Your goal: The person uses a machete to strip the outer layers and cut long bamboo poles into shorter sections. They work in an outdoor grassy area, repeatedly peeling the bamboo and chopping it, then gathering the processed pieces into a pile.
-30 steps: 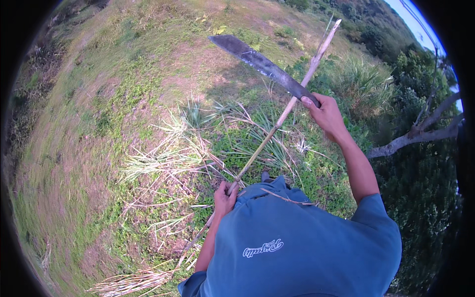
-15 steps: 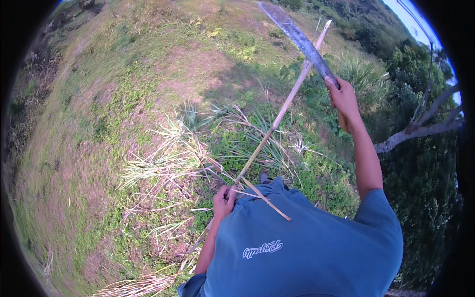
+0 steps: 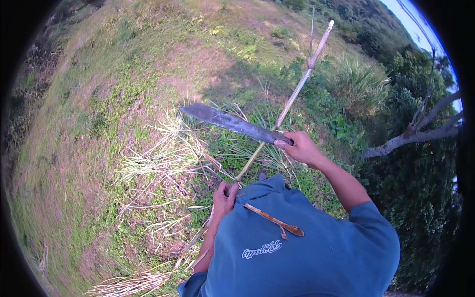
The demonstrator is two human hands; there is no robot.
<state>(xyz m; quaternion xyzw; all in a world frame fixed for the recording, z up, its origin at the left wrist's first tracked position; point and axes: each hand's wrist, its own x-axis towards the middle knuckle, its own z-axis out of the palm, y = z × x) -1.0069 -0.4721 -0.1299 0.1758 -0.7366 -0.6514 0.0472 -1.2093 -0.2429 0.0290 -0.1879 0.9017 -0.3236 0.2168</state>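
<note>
— We record the machete (image 3: 232, 123) blade as dark grey with mottled, dull patches; its grip shows black in the right hand (image 3: 302, 148).

— The stalk (image 3: 292, 99) held by the left hand (image 3: 225, 198)?

— We note it pale tan, lighter at the cut tip. The shirt (image 3: 297, 252) is teal blue with a small white script mark; a rusty brown strip (image 3: 274, 222) lies on it. We log the cut grass (image 3: 158, 158) as straw-yellow over green ground with reddish-brown patches.
</note>
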